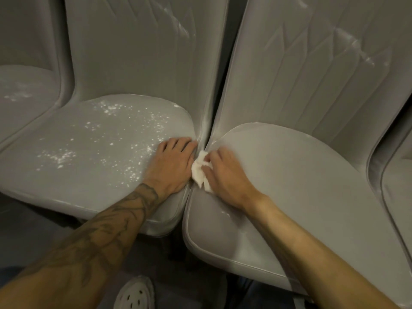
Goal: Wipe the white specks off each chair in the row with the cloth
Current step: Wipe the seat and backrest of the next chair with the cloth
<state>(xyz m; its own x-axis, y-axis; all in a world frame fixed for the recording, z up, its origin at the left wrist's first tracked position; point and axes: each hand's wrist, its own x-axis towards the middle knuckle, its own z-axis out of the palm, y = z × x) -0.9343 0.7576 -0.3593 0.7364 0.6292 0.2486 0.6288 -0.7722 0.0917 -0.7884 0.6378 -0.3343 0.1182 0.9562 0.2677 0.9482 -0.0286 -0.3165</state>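
Note:
Grey padded chairs stand in a row. The middle chair's seat [84, 175] is scattered with white specks [111, 134]. The right chair's seat [301, 186] looks almost free of specks, with one small white mark [225, 213] near its front left. My left hand [171, 161] lies flat on the middle seat's right edge, fingers straight, beside the gap between the two chairs. My right hand [225, 172] holds a crumpled white cloth [200, 170] against the left edge of the right seat, right at the gap. White smears [178, 25] streak both backrests.
A third chair seat [24, 90] at far left carries specks too. Part of another chair [396, 186] shows at far right. Below the seats lie a dark floor [33, 230] and a white perforated clog [136, 294].

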